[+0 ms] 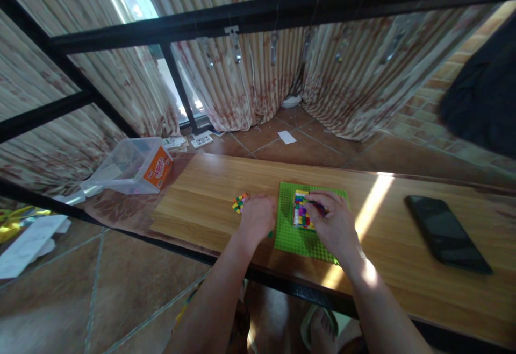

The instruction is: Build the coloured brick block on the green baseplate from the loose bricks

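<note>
A green studded baseplate (285, 227) lies on the wooden tabletop, bearing a small rectangular build of multicoloured toy bricks (300, 211). Over the right side of that build is my right hand (334, 225), its thumb and fingers closed together. Something dark shows at the fingertips, too small to name. My left hand (258, 217) rests on the table just left of the baseplate, back upward, with its fingers hidden from view. Loose coloured bricks (239, 203) lie in a little cluster beside it, and a bit of green peeks out near its lower edge.
A black phone (447, 233) lies on the table (201, 198) at the right. Left of the tabletop stands a clear plastic box (129, 165) with an orange label. A black metal bar (282, 9) crosses above, with curtains behind. White paper (287, 137) lies on the floor.
</note>
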{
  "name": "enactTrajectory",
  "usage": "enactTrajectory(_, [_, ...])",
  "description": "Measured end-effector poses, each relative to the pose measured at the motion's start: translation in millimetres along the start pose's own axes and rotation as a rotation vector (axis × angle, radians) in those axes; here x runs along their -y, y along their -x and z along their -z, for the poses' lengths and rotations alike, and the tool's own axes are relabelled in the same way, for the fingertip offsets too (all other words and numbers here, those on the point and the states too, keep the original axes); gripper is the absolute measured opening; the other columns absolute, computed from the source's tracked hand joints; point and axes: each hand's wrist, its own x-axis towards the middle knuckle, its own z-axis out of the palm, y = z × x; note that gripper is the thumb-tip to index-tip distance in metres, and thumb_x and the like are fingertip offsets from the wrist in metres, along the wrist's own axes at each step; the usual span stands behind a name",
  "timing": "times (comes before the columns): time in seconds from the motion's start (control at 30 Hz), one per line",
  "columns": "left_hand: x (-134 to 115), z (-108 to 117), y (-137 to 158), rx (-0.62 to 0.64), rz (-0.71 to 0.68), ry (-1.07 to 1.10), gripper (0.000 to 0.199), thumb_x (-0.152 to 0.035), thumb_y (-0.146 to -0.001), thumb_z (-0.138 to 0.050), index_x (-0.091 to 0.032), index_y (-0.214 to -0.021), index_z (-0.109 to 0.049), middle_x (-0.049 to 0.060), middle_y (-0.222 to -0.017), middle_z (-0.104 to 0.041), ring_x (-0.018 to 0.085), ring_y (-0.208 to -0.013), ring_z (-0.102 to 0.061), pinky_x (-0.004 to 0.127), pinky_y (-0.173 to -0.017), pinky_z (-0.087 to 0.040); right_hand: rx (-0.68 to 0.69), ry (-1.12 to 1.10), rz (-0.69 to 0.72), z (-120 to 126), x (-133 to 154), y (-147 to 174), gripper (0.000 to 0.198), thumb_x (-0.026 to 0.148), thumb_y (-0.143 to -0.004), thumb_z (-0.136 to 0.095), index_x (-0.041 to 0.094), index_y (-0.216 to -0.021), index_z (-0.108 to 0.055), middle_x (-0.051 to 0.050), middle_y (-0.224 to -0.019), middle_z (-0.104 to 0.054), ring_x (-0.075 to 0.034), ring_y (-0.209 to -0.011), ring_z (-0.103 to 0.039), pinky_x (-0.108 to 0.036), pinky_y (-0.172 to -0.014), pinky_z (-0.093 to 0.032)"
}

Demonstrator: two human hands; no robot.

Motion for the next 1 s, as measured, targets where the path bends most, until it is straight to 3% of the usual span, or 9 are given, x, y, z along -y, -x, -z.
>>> enactTrajectory(0.1, [0.4,1.6,-4.4,-0.062,0.032,0.350,0.018,-0.010,-0.081,-0.051,-0.016,-0.082,-0.068,0.008,-0.084,-0.069,0.020,-0.082,-0.064,0.035,-0.080,-0.050,-0.043,-0.046,-0.021,2.0,3.9,-0.2,0.019,0.033,-0.084,-0.058,0.023,-0.091,-0.072,-0.008,-0.099,-0.070,-0.026,-0.098,-0.059,-0.046,-0.089,-0.047])
enactTrajectory(0.27, [-6.2,0.6,-8.0,-0.020,0.178,1.134,0.014,-0.020,-0.079,-0.062,-0.015,-0.091,-0.068,0.003,-0.082,-0.070,0.013,-0.070,-0.065,0.028,-0.072,-0.052,-0.110,-0.136,0.038,4.1,13.4,0.5,0.018,0.034,-0.086,-0.058,0.025,-0.094,-0.071,-0.006,-0.096,-0.070,-0.024,-0.096,-0.061,-0.043,-0.087,-0.049])
enactTrajectory(0.37, [-12.5,1.0,-5.3,0.022,0.185,1.350,0.022,-0.023,-0.072,-0.071,-0.014,-0.092,-0.069,0.002,-0.080,-0.069,0.012,-0.069,-0.064,0.028,-0.074,-0.053,-0.066,-0.157,0.092,4.1,19.9,1.5,0.018,0.033,-0.088,-0.057,0.027,-0.099,-0.071,-0.006,-0.100,-0.070,-0.024,-0.099,-0.061,-0.043,-0.089,-0.049])
enactTrajectory(0.5, [-19.4,2.9,-1.6,0.019,0.080,1.393,0.023,-0.018,-0.068,-0.074,-0.014,-0.091,-0.070,0.002,-0.083,-0.070,0.012,-0.077,-0.064,0.028,-0.080,-0.052,0.017,-0.133,0.130,4.0,25.7,2.1,0.019,0.031,-0.091,-0.055,0.027,-0.102,-0.071,-0.006,-0.104,-0.069,-0.023,-0.103,-0.059,-0.044,-0.092,-0.047])
enactTrajectory(0.67, [-23.9,1.3,-2.2,-0.003,-0.011,1.357,0.021,-0.017,-0.070,-0.073,-0.014,-0.091,-0.071,0.003,-0.085,-0.070,0.012,-0.079,-0.064,0.028,-0.081,-0.052,0.012,-0.137,0.140,2.8,25.3,2.4,0.015,0.032,-0.090,-0.059,0.026,-0.094,-0.072,-0.005,-0.101,-0.070,-0.023,-0.099,-0.059,-0.043,-0.090,-0.048])
enactTrajectory(1.0, [-28.0,-2.1,-1.3,-0.033,0.035,1.286,0.019,-0.013,-0.071,-0.071,-0.014,-0.090,-0.069,0.002,-0.081,-0.069,0.012,-0.073,-0.063,0.026,-0.074,-0.052,-0.021,-0.196,0.163,0.2,19.9,3.1,0.013,0.029,-0.088,-0.061,0.029,-0.091,-0.074,-0.003,-0.096,-0.070,-0.021,-0.095,-0.060,-0.040,-0.085,-0.051])
